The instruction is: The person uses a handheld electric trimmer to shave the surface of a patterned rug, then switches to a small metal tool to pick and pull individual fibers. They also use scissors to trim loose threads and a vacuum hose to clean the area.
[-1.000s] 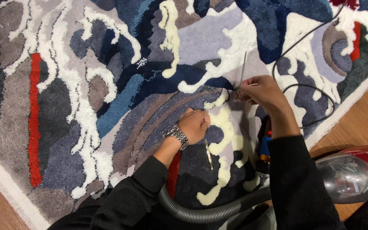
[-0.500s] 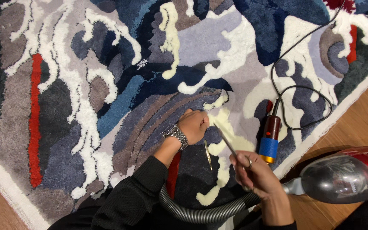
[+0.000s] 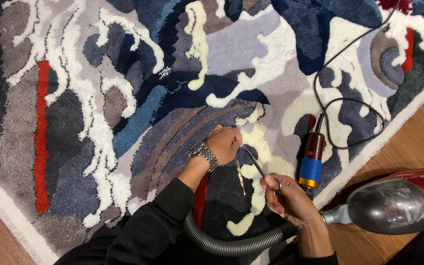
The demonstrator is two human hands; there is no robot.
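Note:
My right hand [image 3: 286, 197] holds slim metal scissors [image 3: 257, 164], blades pointing up-left toward my left hand. My left hand [image 3: 225, 142], fist closed with a metal wristwatch [image 3: 204, 152] on the wrist, presses on the pile of a tufted rug [image 3: 123, 98] patterned in blue, grey, white, cream and red. The scissor tips sit just beside the left fist, over a cream patch [image 3: 258, 142]. A thin gold-coloured tool [image 3: 241, 177] lies on the rug between my two hands.
A handheld electric trimmer [image 3: 311, 159] with blue grip and black cord [image 3: 344, 98] lies on the rug at right. A red vacuum cleaner [image 3: 398, 203] stands on the wooden floor [image 3: 418, 142]; its grey hose [image 3: 231, 244] curves under my arms.
My right hand has come down from the rug's upper middle toward my body, bringing the scissors, and now points them at the left fist. My left hand stays put.

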